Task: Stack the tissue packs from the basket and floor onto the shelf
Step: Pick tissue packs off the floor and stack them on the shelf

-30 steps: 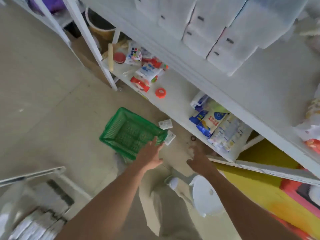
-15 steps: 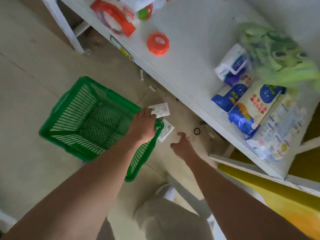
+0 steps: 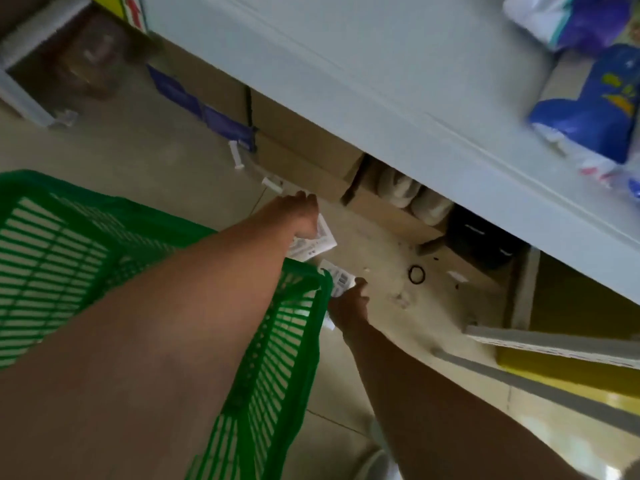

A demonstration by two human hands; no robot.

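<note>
**Two packs not yet shelved**

One tissue pack (image 3: 317,242) lies on the floor (image 3: 381,271) under our left hand (image 3: 296,216). A second pack (image 3: 341,279) touches our right hand (image 3: 348,305), beside the green basket (image 3: 52,237). Blur hides whether either hand grips. Both must reach the shelf (image 3: 381,81) above.

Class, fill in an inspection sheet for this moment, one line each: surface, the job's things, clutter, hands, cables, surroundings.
Surface: beige floor, shadowed beneath the white shelf.
Job's things: two small white tissue packs lie on the floor by the corner of the green basket, an upper pack and a lower pack; no packs show in the visible part of the basket.
Clutter: black ring and white scraps on the floor.
Hands: left hand over the upper pack, right hand at the lower pack; grip too blurred to tell.
Cables: nothing seen.
Surroundings: cardboard boxes under the shelf, blue packets on it.
</note>
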